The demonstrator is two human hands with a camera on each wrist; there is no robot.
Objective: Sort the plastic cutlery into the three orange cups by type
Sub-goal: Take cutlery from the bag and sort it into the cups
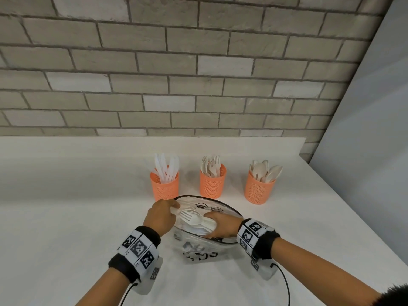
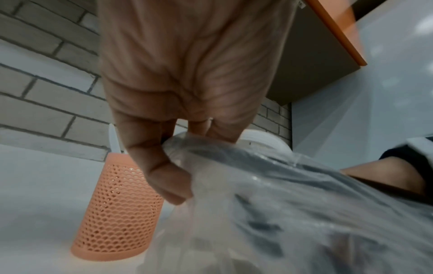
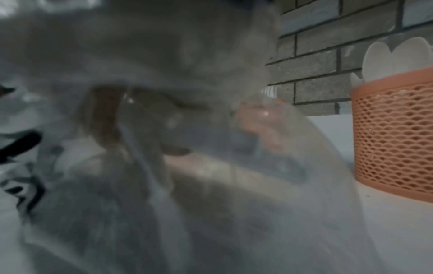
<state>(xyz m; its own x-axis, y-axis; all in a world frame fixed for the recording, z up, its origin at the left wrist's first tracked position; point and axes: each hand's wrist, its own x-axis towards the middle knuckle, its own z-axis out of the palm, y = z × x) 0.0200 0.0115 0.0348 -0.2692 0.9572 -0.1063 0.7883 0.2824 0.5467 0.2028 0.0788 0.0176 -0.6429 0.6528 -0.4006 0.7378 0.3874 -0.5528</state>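
Right hand (image 1: 220,226) grabbing white plastic cutlery bundle (image 1: 196,220) inside clear printed plastic bag (image 1: 198,250) on bench.
Left hand (image 1: 160,217) pinches bag rim open; right grip closed around bundle. Light, stiff, slippery: take by handles.

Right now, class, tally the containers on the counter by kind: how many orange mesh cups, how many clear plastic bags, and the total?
orange mesh cups: 3, one with knives, one with forks, one with spoons
clear plastic bag: 1
Total: 4
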